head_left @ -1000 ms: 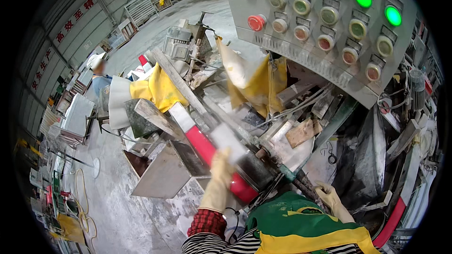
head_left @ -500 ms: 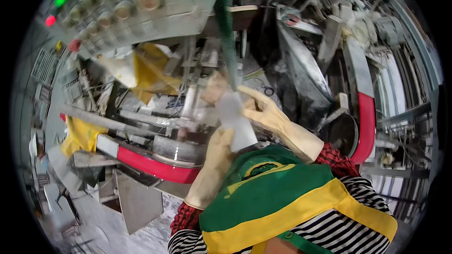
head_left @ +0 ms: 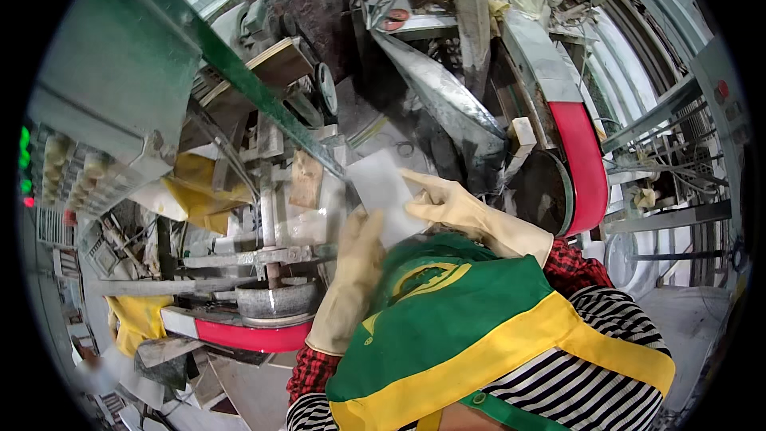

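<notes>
Both my hands wear long cream rubber gloves. My left hand (head_left: pixel 361 241) is closed at the lower left edge of a flat white rectangular piece (head_left: pixel 377 179); motion blurs its fingers a little. From the right, my right hand (head_left: pixel 447 201) grips the same piece, with the thumb and fingers along its right edge. The piece is plain, and its material cannot be made out. It is held tilted in front of my green and yellow apron (head_left: pixel 447 311), above the machine.
A green metal bar (head_left: pixel 247 88) slants down close to the piece. Rounded red guards (head_left: pixel 578 164) stand right and lower left. A grey wheel (head_left: pixel 275 301) lies left of my left hand. Yellow cloths (head_left: pixel 144 321) hang on the left, near a panel of knobs (head_left: pixel 72 168).
My view has swung right, so the knob panel and green bar now sit farther left. Both hands still hold the white piece, which has turned slightly.
</notes>
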